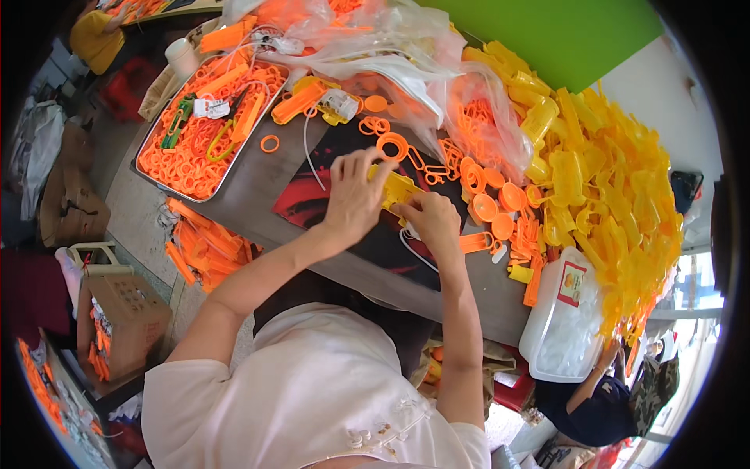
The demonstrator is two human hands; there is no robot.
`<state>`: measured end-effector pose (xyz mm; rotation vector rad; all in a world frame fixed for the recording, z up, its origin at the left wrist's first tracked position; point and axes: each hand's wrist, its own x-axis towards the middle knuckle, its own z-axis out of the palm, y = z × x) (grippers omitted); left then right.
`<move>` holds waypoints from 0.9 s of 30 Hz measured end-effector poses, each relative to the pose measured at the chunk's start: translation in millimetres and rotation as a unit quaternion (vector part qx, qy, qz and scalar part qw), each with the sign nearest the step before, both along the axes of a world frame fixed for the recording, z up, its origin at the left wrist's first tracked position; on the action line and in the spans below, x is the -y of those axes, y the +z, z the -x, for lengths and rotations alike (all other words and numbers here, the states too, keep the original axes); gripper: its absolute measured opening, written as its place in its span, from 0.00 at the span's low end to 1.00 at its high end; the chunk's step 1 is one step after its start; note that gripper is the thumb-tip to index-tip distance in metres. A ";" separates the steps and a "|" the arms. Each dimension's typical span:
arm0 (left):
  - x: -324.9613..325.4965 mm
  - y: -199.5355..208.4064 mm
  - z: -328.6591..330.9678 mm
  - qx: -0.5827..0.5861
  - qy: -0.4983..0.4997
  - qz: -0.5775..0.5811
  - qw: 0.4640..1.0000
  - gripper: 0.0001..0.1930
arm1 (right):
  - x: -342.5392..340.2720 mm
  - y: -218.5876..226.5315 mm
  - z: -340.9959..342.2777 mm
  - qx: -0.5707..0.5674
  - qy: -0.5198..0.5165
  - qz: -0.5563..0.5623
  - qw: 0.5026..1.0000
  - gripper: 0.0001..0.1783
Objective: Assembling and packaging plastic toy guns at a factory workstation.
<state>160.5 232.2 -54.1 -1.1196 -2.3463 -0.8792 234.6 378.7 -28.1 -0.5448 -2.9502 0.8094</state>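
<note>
Over the middle of the table, my right hand (pixel 434 222) grips a yellow plastic part (pixel 400 190) between thumb and fingers. My left hand (pixel 353 192) is closed on the other end of that part, its fingertips partly hiding it. Just beyond the left fingertips is an orange ring-shaped piece (pixel 392 146); I cannot tell whether they touch it. A white cord (pixel 414 248) hangs below the yellow part beside my right hand. Under both hands lies a black and red mat (pixel 312 193).
A metal tray (pixel 209 195) of orange rings, with pliers, stands at the left. Plastic bags (pixel 375 47) fill the back. A tall heap of yellow parts (pixel 594 180) and a white tub (pixel 551 316) stand at the right. Another person (pixel 594 406) works at lower right.
</note>
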 end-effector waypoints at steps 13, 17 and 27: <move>-6.6 -19.6 -4.2 0.093 -0.045 -0.031 0.994 0.06 | -76.0 4.8 -111.5 -0.033 0.049 -0.081 0.995 0.36; -14.6 -22.4 -9.1 0.048 -0.013 -0.021 0.999 0.07 | -82.3 -19.6 -113.0 -0.058 0.084 -0.181 0.978 0.30; -38.8 15.6 -9.9 0.041 -0.162 0.060 0.984 0.17 | -85.4 1.2 -127.7 -0.010 0.044 0.116 0.992 0.21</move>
